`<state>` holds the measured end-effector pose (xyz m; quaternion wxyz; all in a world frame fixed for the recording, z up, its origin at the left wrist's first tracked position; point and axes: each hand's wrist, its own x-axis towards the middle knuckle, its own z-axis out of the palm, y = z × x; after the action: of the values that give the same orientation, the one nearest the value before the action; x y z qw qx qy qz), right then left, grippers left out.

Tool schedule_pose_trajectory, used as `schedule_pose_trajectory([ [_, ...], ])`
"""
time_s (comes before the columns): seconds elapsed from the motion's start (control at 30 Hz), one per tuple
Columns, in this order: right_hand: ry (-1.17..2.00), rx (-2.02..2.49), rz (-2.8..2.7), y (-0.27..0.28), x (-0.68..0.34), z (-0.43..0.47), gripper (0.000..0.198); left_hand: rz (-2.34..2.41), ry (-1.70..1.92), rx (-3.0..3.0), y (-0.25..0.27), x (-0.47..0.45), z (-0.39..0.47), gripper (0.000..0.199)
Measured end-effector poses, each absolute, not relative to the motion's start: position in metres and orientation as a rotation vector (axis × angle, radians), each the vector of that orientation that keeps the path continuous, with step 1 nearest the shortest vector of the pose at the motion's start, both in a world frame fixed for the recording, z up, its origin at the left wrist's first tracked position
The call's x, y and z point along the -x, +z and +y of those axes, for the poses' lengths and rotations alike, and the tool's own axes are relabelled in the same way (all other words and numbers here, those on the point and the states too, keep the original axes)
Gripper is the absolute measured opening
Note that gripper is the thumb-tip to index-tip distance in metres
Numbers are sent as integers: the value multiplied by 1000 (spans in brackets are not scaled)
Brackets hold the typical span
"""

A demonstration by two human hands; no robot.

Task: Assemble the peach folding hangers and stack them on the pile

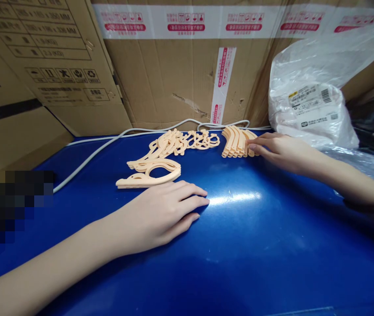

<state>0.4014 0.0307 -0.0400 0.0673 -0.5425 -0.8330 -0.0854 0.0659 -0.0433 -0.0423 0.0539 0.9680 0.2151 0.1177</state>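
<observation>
My left hand (170,208) lies palm down on the blue tabletop (239,254), fingers stretched out and holding nothing. Just beyond it are a few beige plastic pieces that look like folded travel hangers (150,180). Behind these lies a loose pile of curved beige arms (165,145), with small hook-shaped pieces (203,139) to its right. My right hand (279,149) reaches to a neat row of curved beige hanger arms (234,142). Its thumb and fingertips close on an arm at the row's right end, partly hiding it.
Cardboard boxes (167,79) stand along the back and left. A white cable (97,153) runs across the table in front of them. At the right back sits a clear plastic bag (308,101) with a labelled roll-like item, and more crumpled plastic film (364,164) lies beside my right forearm.
</observation>
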Motion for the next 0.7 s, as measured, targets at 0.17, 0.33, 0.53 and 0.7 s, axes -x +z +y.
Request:
schedule_pose_trajectory([
  [0.17,-281,1594,-2531,-40,-400,30,64,661,338,-2941,-42,-65,-45,32],
  [0.33,-221,1618,-2515,-42,-399,28,61,654,353,-2947,-43,-64,-45,31],
  [0.53,-255,1738,-2491,-33,-396,22,64,656,358,-2945,-43,-64,-45,31],
  [0.7,-289,1769,-2427,-34,-394,21,68,661,361,-2945,-44,-64,-44,31],
])
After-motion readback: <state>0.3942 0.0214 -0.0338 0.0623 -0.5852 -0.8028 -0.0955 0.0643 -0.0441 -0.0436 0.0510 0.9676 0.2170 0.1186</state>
